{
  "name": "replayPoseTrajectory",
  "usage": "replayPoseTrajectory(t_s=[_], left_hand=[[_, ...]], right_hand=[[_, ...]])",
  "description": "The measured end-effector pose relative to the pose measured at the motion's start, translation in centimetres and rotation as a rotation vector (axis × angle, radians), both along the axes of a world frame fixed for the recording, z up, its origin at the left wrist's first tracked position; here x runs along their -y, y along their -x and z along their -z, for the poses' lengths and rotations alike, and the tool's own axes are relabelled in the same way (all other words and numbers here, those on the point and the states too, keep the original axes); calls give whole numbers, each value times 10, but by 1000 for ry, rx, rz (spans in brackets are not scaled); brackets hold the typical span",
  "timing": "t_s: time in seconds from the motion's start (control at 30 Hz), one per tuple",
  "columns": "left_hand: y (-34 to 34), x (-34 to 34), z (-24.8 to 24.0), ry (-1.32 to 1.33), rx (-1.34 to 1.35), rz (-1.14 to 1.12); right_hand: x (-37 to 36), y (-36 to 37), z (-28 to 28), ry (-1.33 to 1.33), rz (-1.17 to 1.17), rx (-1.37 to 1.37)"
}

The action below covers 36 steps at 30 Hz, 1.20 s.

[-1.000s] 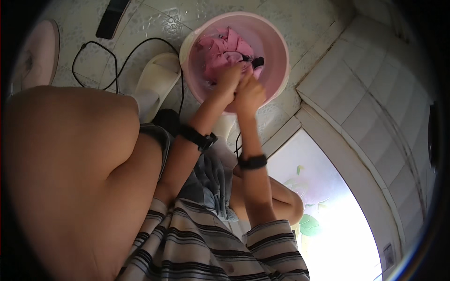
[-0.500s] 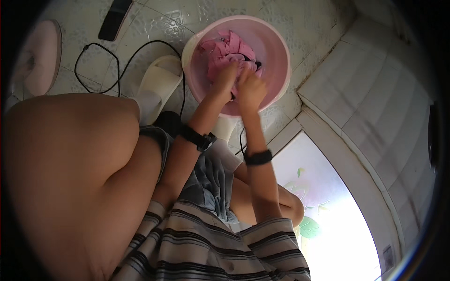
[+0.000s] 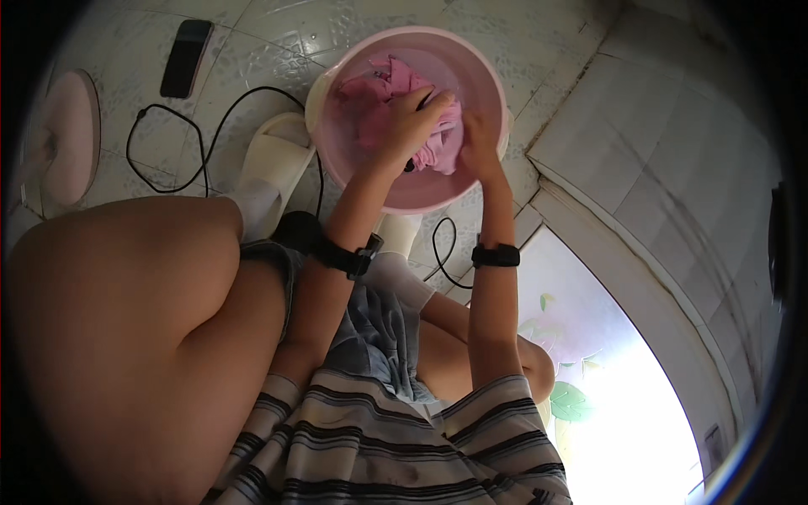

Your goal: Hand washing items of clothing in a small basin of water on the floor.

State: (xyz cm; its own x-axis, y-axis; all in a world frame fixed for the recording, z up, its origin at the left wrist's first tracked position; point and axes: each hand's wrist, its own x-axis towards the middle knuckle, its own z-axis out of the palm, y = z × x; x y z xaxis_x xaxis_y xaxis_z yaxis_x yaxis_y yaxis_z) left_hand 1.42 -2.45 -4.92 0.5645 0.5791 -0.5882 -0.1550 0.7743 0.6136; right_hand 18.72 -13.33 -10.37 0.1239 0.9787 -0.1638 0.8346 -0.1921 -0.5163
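Note:
A wet pink garment (image 3: 443,145) with dark trim lies bunched in a round pink basin (image 3: 498,84) holding some water. My left hand (image 3: 411,126) is on top of the garment, its thumb and fingers closed around a fold where a dark bit shows. At the basin's right side is my right hand (image 3: 481,150), fingers loosely apart and beside the cloth's edge. Nothing shows in its grasp, though its fingertips are slightly blurred. Each wrist wears a black band.
The basin stands on a tiled floor just beyond my slippered feet. A cream slipper (image 3: 271,158) is on my left foot. Black cable (image 3: 199,135) loops across the tiles near a phone (image 3: 187,59). A pink rounded object (image 3: 71,139) stands far left; a tiled wall (image 3: 648,143) rises on the right.
My hands were close together on the garment; now they are apart. The right hand has moved right, off the cloth, and the left lies over the garment. The view has shifted slightly.

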Motion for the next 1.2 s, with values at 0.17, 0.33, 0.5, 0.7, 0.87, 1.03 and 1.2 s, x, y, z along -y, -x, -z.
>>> replayPoseTrajectory(t_s=[0.17, 0.33, 0.5, 0.7, 0.87, 1.03, 1.2], left_hand=[[4, -8, -10, -348, -177, -144], [4, -2, -1, -522, -441, -275], [15, -3, 8, -421, -389, -201], [4, 4, 1, -341, -220, -143], [-1, 33, 16, -929, -182, 218], [2, 27, 16, -709, -48, 353], [2, 30, 28, -808, -475, 123]], right_hand=[[20, 36, -7, 142, 239, -155], [16, 49, -36, 54, 618, -186], [5, 40, -40, -273, 1166, -736], [-18, 48, -55, -538, 1065, -1420], [-35, 63, -60, -446, 1022, -1553], [-30, 57, -65, -244, 948, -1505], [-43, 85, -83, -128, 792, -937]])
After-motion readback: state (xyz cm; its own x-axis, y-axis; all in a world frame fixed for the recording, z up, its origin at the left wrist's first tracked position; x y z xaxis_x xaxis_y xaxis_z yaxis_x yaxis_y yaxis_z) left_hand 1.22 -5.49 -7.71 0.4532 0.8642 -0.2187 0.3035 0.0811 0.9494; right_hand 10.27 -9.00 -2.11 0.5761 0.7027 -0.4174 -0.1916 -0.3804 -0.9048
